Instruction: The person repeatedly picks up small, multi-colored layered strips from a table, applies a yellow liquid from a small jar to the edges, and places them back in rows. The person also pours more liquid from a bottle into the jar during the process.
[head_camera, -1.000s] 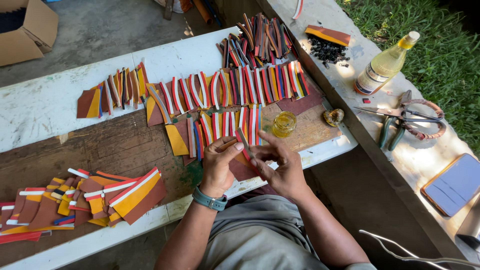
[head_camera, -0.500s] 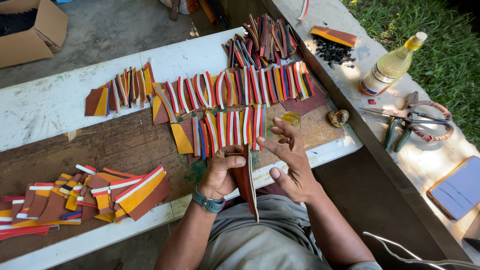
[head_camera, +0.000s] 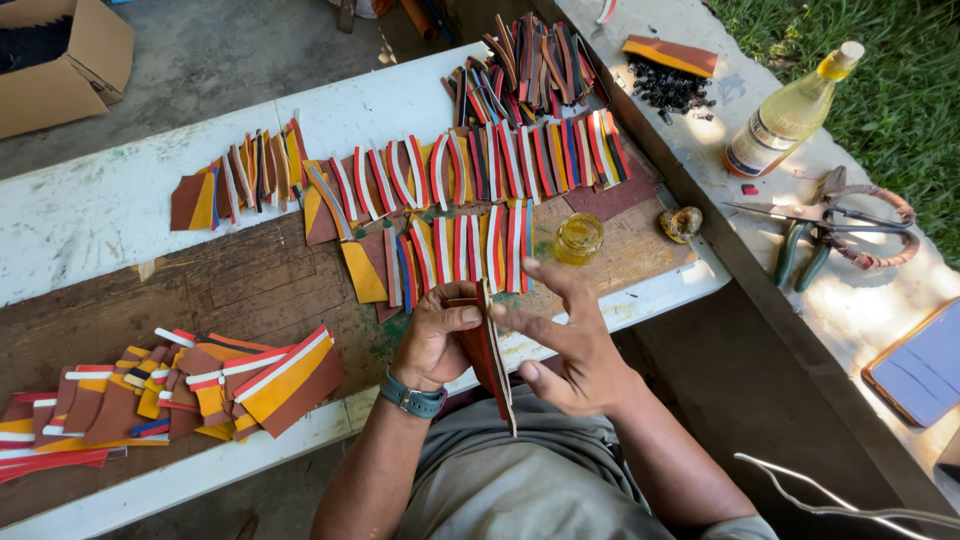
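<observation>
My left hand (head_camera: 435, 335) grips a brown layered strip (head_camera: 492, 365) that stands on edge, its lower end pointing toward my lap. My right hand (head_camera: 565, 335) is beside it with fingers spread, the fingertips against the strip's right face. Just beyond the hands lie rows of curved, striped strips (head_camera: 470, 245) in red, white, yellow and brown on the worn wooden tabletop (head_camera: 250, 285). A small jar of yellow liquid (head_camera: 578, 238) stands near my right fingertips.
A pile of layered strips (head_camera: 200, 385) lies at the left front. More strips (head_camera: 530, 60) are stacked at the back. On the right bench sit a bottle of yellowish liquid (head_camera: 790, 110), scissors and pliers (head_camera: 820, 225), black bits (head_camera: 668, 88) and a phone (head_camera: 925, 365). A cardboard box (head_camera: 60, 60) stands far left.
The strip has gone from lying flat under both hands to standing on edge in my left hand. My right hand has opened and moved to its side.
</observation>
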